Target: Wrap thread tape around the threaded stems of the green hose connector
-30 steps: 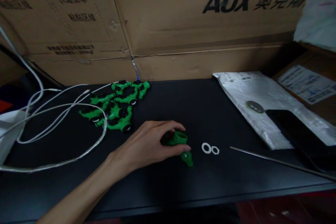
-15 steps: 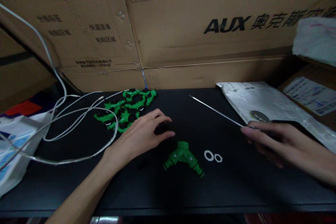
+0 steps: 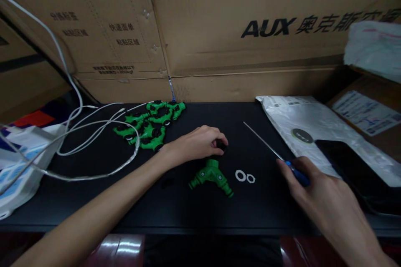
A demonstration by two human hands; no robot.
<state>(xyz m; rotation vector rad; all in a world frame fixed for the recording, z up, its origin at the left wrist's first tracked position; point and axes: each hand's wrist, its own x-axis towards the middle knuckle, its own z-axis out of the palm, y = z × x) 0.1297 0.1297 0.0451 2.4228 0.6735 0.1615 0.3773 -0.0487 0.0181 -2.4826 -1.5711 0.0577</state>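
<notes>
A green Y-shaped hose splitter [image 3: 211, 176] lies on the black table [image 3: 200, 208] in front of me. Just behind it my left hand [image 3: 196, 145] pinches a small black part [image 3: 221, 145] at its fingertips. Two white rings [image 3: 244, 177] lie side by side right of the splitter. My right hand [image 3: 316, 194] grips a screwdriver [image 3: 275, 154] by its blue handle; the thin metal shaft points away to the upper left, above the table.
A pile of green splitters [image 3: 147, 125] sits at the back left, beside looped white cables [image 3: 78, 137]. A grey plastic mailer [image 3: 313, 129] and a black phone [image 3: 354, 167] lie to the right. Cardboard boxes [image 3: 219, 29] wall the back. A small black piece [image 3: 167, 182] lies near my forearm.
My left hand let go of the green splitter, which now lies on the table, and picked up a small black part. My right hand came into view and took hold of the screwdriver.
</notes>
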